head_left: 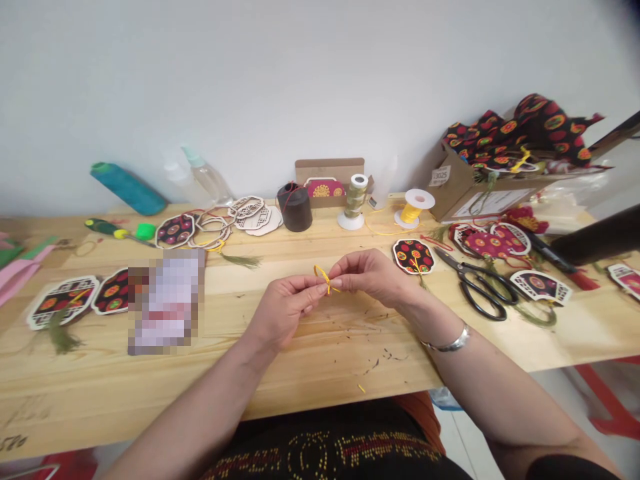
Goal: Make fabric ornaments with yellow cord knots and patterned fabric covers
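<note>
A small loop of yellow cord (321,272) stands up between my two hands above the middle of the wooden table (320,373). My left hand (293,303) pinches the cord from the left, thumb against forefinger. From the right, my right hand (367,277) pinches the same cord, its fingertips almost touching those of the left. A silver bracelet is on my right wrist. Just right of my right hand lies a black and red patterned ornament (413,257) with a yellow cord on it.
Black-handled scissors (483,283) lie to the right. Behind stand a yellow cord spool (414,208), a black thread cone (295,208) and a gold thread spool (356,200). A cardboard box (460,190) holds patterned fabric. Ornaments (65,301) and a blurred-out object (170,300) lie left.
</note>
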Motion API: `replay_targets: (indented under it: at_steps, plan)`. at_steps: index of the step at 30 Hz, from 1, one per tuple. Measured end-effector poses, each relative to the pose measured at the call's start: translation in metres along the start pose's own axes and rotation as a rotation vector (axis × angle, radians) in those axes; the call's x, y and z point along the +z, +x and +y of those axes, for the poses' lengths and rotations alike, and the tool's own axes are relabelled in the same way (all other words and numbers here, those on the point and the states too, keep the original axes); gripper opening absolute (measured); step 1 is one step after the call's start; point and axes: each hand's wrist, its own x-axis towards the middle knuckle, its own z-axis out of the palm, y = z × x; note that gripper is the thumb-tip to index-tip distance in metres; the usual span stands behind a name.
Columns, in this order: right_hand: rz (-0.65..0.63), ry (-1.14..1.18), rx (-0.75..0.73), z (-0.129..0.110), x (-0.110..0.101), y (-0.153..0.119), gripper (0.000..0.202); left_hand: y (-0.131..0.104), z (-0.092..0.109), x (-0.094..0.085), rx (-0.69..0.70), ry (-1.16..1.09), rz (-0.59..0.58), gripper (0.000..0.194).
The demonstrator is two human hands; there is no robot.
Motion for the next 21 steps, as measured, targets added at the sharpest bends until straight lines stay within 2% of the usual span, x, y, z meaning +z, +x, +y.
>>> replay_targets:
  at_steps: [4,10,21]
  plan:
    - [-0.015,-0.042,-0.025,0.0010,-0.0006,-0.0006,0.025,0.0004,0.0006,0.0012,-0.005,-0.005,0.008,0.015]
    - [-0.036,-0.038,0.013,-0.0010,0.0020,-0.0027,0.021,0.0007,-0.0004,0.0009,-0.011,-0.018,0.020,0.015]
    - [0.002,-0.069,-0.044,-0.0014,0.0045,-0.0033,0.017,-0.0008,0.0019,0.0019,-0.016,-0.025,0.044,0.015]
